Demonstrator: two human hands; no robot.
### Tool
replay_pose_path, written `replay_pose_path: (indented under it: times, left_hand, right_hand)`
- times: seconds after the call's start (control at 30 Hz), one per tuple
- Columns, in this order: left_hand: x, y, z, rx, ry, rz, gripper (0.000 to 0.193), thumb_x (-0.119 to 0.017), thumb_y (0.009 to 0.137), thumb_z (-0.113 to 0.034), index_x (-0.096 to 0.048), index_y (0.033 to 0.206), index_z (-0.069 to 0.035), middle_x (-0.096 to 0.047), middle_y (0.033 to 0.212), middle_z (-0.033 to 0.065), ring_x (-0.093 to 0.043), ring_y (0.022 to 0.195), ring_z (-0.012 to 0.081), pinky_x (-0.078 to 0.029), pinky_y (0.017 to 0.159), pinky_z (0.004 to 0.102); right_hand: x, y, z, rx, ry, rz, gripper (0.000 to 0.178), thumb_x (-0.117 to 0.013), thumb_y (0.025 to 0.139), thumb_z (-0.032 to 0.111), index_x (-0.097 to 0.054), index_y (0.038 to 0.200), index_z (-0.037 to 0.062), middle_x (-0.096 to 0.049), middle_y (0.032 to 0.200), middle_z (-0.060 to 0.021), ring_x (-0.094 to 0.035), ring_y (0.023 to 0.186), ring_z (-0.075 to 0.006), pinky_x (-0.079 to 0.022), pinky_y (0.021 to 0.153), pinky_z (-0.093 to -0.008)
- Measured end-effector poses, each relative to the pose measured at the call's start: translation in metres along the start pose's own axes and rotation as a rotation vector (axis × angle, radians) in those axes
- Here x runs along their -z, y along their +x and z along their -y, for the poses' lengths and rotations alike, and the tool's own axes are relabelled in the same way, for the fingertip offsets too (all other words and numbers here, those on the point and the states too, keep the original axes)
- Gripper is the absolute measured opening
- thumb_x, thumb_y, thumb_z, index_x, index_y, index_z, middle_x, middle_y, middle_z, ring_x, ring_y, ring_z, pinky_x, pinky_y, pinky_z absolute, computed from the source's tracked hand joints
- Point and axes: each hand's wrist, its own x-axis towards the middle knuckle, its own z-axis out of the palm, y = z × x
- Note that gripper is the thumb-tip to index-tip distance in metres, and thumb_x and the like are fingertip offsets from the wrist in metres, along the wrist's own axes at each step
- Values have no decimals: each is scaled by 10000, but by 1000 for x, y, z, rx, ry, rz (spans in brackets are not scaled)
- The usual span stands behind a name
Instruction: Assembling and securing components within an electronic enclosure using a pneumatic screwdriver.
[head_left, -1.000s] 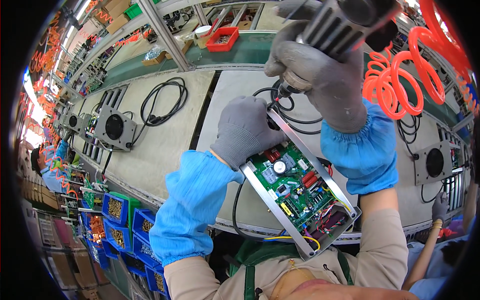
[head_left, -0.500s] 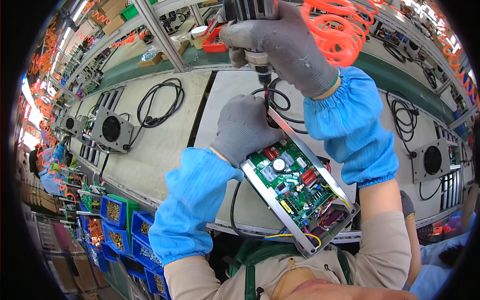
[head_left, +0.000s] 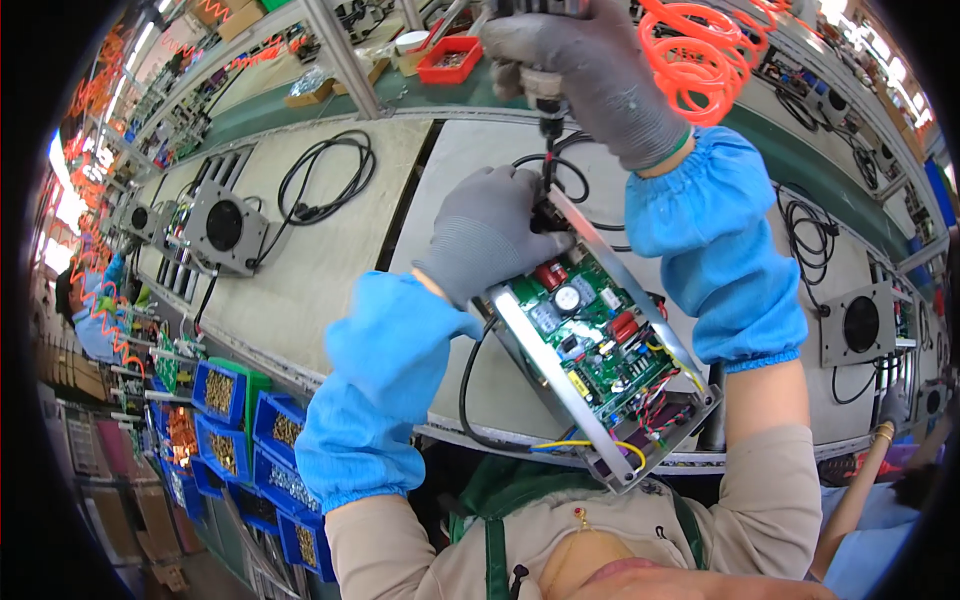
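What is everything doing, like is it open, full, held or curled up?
Right hand: closed around the power screwdriver
Power screwdriver: held, bit pointing down; can't tell if it's spinning
Left hand: on the metal case's far end, grip partly hidden
Metal case: open on top
Green circuit board: uncovered, inside the case
Upper blue bin: holding brass-coloured parts
Red tray: holding small parts
Red hose: coiled

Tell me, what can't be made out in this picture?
All in the head view:
Top of the driver: cut off by the upper edge.
What the left hand touches with its fingertips: hidden by the hand.
Far end of the metal case: partly covered by that hand.
Kind of brass-coloured pieces in the blue bins: too small.
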Motion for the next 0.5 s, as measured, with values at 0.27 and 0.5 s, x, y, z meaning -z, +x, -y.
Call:
replay_pose_path:
  times: [0.27, 0.5]
  left_hand:
    - [25, -188, 76, 387, -856, -428, 384, -546, 923, -150, -526, 1254, 45, -623, 1146, 136, -580, 1080, 207, -436, 962, 334]
    - [-15, -374, 96, 1009, -832, -500, 237, -562, 914, -143, -632, 1086, 5, -666, 1006, 89, -613, 919, 159, -484, 813, 299]
  right_hand:
    - [31, 8, -33, 78, 129, 105, 302, -636, 830, 147, -585, 1102, 28, -613, 819, -66, -582, 668, -109, -471, 565, -267]
    - [85, 35, -47, 303, -323, 136, 388, -527, 946, 305, -560, 1261, 81, -611, 1136, -89, -599, 938, -145, -502, 716, -293]
